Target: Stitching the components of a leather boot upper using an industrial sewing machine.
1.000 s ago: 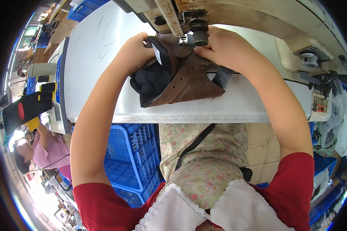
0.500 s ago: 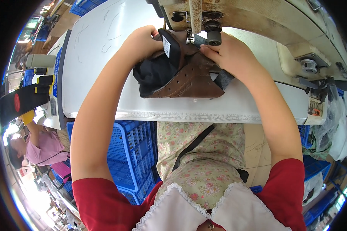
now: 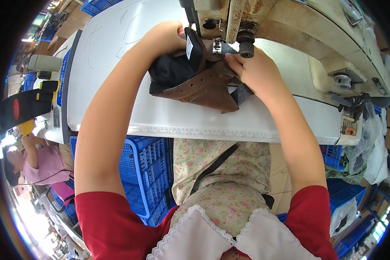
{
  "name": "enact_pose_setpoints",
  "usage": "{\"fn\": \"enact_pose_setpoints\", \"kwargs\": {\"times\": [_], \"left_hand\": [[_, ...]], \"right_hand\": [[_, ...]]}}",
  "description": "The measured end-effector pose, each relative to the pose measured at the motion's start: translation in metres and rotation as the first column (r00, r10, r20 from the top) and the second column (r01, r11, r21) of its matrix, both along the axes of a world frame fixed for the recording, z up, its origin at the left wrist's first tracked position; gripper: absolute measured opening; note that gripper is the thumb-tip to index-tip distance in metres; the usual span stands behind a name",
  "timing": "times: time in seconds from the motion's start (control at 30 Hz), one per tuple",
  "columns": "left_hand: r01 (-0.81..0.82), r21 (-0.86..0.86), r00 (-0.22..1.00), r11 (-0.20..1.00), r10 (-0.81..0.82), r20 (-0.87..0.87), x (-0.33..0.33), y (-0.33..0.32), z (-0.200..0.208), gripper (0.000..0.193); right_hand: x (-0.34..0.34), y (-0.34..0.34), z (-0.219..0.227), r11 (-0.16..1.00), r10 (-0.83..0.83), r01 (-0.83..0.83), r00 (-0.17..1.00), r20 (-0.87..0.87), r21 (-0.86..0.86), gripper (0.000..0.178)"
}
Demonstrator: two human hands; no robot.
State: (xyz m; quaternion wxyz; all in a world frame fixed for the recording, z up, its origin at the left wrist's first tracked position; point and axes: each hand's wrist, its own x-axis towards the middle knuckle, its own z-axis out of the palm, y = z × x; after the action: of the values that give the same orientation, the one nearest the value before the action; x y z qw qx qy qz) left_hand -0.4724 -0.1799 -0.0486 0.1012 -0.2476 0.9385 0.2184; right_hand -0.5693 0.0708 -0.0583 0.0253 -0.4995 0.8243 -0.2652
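A brown leather shoe upper (image 3: 203, 90) with a row of eyelets and a black lining (image 3: 171, 71) lies under the presser foot (image 3: 217, 46) of a sewing machine (image 3: 299, 30). Its black tongue, bearing a white label (image 3: 189, 46), stands up beside the foot. My left hand (image 3: 167, 38) is closed on the upper's far left edge, its fingertips partly hidden behind the tongue. To the right of the foot, my right hand (image 3: 256, 68) pinches a dark grey strip (image 3: 229, 49) against the upper with thumb and forefinger. The strip's loose tail (image 3: 242, 94) hangs below that hand.
A ruler strip (image 3: 195, 131) runs along the near edge of the white table (image 3: 104, 73). Below it stands a blue plastic crate (image 3: 145, 173). Another person (image 3: 47, 162) sits at the far left. Clear plastic bags (image 3: 364, 138) hang at the right.
The upper has turned a little under the presser foot, its near right end shifting left. Both hands keep their hold. The whole view has shifted slightly.
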Motion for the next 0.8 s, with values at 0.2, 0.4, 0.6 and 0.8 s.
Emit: {"fn": "enact_pose_setpoints", "kwargs": {"times": [0.2,0.4,0.6,0.8], "left_hand": [[0.087,-0.002,0.989,0.996,-0.086,-0.12,-0.009,-0.018,-0.006,0.05],[0.178,-0.099,0.921,0.979,-0.201,-0.335,-0.006,-0.025,-0.007,0.024],[-0.058,-0.37,0.895,0.927,-0.117,-0.431,0.051,-0.003,0.049,0.016],[-0.069,0.061,0.864,0.996,0.09,-0.496,0.106,0.131,0.102,0.006]], "right_hand": [[0.005,-0.005,-0.005,1.0,-0.021,0.022,1.0,-0.011,0.019,0.036],[0.008,-0.004,0.0,0.998,-0.052,0.055,0.986,0.16,-0.019,0.039],[-0.024,0.038,0.015,0.971,0.23,-0.22,0.748,0.623,-0.095,0.037],[-0.031,0.064,0.01,0.912,0.395,-0.396,0.767,0.505,-0.112,0.048]]}}
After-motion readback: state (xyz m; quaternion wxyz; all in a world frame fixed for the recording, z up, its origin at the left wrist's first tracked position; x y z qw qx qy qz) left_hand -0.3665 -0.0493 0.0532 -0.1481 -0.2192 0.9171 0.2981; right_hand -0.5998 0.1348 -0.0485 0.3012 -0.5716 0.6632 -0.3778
